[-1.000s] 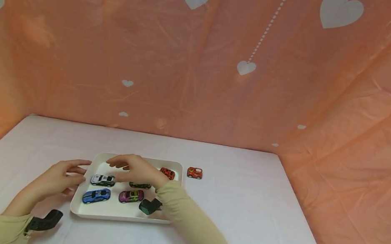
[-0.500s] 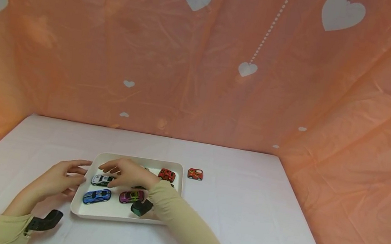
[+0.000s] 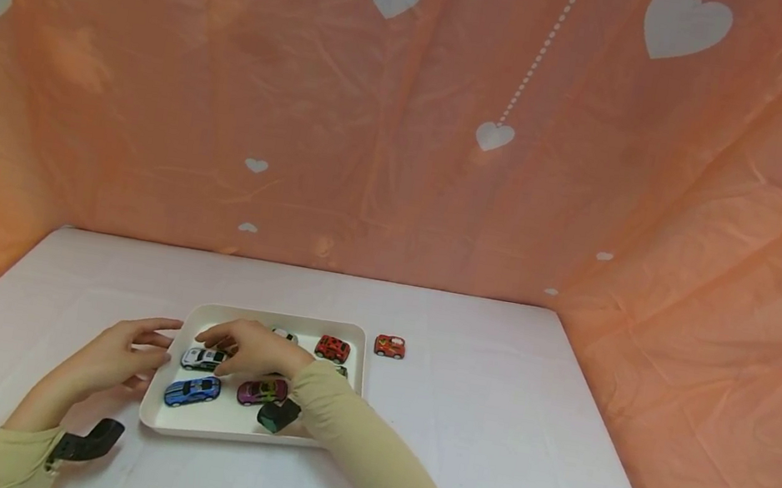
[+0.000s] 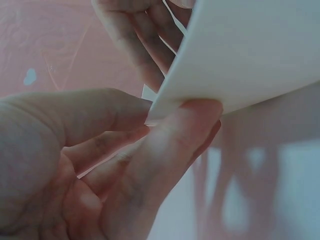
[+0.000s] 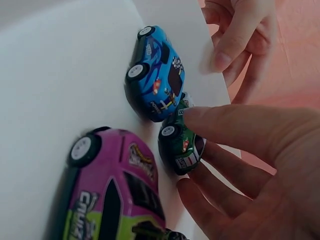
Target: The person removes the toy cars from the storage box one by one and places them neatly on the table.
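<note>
A shallow white tray (image 3: 242, 428) holds several toy cars. At its left side my left hand (image 3: 116, 355) grips the rim, the thumb and a finger pinching the tray's edge (image 4: 250, 60) in the left wrist view. My right hand (image 3: 257, 349) reaches over the tray to the white-and-green toy car (image 3: 196, 358). In the right wrist view its thumb lies on that toy car (image 5: 175, 142), with fingers around the far side. Close beside it is a blue toy car (image 3: 192, 391). A purple toy car (image 3: 261, 392) sits under my right wrist.
A red toy car (image 3: 333, 348) and a partly hidden white one (image 3: 285, 335) are at the tray's back right. Outside the tray, an orange-red toy car (image 3: 390, 347) stands on the white table (image 3: 485, 427). Orange cloth walls (image 3: 404, 153) with hearts enclose the table.
My right hand has moved left and slightly down to the white-and-green toy car, uncovering more of the red and white cars behind it. My left hand has stayed at the tray rim.
</note>
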`<state>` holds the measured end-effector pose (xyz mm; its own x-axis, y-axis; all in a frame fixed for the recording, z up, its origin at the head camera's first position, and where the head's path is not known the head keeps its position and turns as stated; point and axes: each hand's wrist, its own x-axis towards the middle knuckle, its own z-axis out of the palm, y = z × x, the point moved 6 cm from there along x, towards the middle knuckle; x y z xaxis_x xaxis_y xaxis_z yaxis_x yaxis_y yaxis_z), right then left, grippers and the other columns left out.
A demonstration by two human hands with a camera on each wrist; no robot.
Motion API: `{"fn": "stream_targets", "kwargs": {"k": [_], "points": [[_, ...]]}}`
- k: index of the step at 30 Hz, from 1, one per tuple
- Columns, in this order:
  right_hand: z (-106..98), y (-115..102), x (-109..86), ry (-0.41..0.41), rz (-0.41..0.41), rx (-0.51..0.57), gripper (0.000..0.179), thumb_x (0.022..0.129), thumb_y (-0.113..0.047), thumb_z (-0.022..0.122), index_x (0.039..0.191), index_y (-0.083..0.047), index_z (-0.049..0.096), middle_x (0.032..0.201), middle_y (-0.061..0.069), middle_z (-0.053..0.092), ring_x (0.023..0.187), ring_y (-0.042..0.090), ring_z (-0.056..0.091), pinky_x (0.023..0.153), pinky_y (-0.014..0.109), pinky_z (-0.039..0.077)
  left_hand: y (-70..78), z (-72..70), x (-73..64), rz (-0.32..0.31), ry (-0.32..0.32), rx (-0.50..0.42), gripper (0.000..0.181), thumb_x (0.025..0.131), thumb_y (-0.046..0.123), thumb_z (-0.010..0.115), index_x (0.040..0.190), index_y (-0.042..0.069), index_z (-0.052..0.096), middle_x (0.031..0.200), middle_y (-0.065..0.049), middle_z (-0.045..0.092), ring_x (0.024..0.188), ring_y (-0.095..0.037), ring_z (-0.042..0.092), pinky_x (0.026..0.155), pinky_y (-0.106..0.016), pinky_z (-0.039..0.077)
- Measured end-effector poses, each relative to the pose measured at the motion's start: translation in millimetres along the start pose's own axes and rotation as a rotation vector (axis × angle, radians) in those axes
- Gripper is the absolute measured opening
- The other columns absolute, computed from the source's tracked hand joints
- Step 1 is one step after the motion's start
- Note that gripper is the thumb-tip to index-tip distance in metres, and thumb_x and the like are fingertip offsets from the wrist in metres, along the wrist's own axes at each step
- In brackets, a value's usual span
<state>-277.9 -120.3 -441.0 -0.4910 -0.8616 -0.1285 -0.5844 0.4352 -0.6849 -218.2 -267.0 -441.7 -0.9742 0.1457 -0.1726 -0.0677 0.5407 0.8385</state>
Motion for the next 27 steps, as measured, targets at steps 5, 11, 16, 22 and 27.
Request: {"fn": "stream_targets", "kwargs": {"k": [5, 11, 16, 22, 27], "points": [[-0.9, 0.1, 0.7, -0.001, 0.003, -0.024, 0.054, 0.084, -0.003, 0.072, 0.135, -0.01, 0.055, 0.128, -0.003, 0.059, 0.111, 0.0, 0.053, 0.087, 0.01, 0.038, -1.7, -0.8, 1.5, -0.009, 0.0, 0.003, 0.059, 0.092, 0.006, 0.059, 0.142, -0.008, 0.032, 0.122, -0.036, 0.051, 0.081, -0.024, 0.062, 0.058, -0.036, 0.054], [-0.3, -1.3, 3.0, 0.011, 0.018, -0.041, 0.052, 0.083, -0.003, 0.072, 0.133, -0.01, 0.057, 0.124, -0.004, 0.061, 0.108, 0.0, 0.054, 0.085, 0.009, 0.039, -1.4, -1.3, 1.5, -0.005, -0.002, 0.0, 0.06, 0.092, 0.007, 0.059, 0.142, -0.008, 0.031, 0.123, -0.037, 0.049, 0.081, -0.024, 0.062, 0.058, -0.036, 0.055], [1.6, -1.9, 4.2, 0.031, 0.054, -0.071, 0.051, 0.082, -0.003, 0.072, 0.131, -0.013, 0.059, 0.119, -0.008, 0.063, 0.103, -0.002, 0.054, 0.082, 0.008, 0.039, 0.8, -0.2, 0.0, 0.014, 0.001, -0.011, 0.06, 0.091, 0.005, 0.059, 0.142, -0.009, 0.032, 0.122, -0.039, 0.048, 0.08, -0.025, 0.062, 0.057, -0.036, 0.055], [3.5, -1.9, 3.3, 0.052, 0.11, -0.098, 0.052, 0.081, -0.002, 0.073, 0.13, -0.017, 0.061, 0.118, -0.012, 0.062, 0.103, -0.004, 0.052, 0.081, 0.008, 0.039, 1.2, -0.6, 0.1, -0.001, -0.001, -0.004, 0.06, 0.091, 0.006, 0.059, 0.142, -0.009, 0.032, 0.123, -0.039, 0.048, 0.079, -0.024, 0.062, 0.057, -0.036, 0.055], [4.0, -1.9, 3.3, 0.051, 0.116, -0.083, 0.05, 0.082, -0.002, 0.073, 0.129, -0.016, 0.062, 0.116, -0.01, 0.063, 0.1, -0.003, 0.053, 0.08, 0.009, 0.04, -0.5, -0.8, 0.9, -0.009, -0.003, 0.001, 0.06, 0.091, 0.007, 0.06, 0.142, -0.009, 0.032, 0.123, -0.039, 0.048, 0.079, -0.024, 0.062, 0.057, -0.036, 0.055]]}}
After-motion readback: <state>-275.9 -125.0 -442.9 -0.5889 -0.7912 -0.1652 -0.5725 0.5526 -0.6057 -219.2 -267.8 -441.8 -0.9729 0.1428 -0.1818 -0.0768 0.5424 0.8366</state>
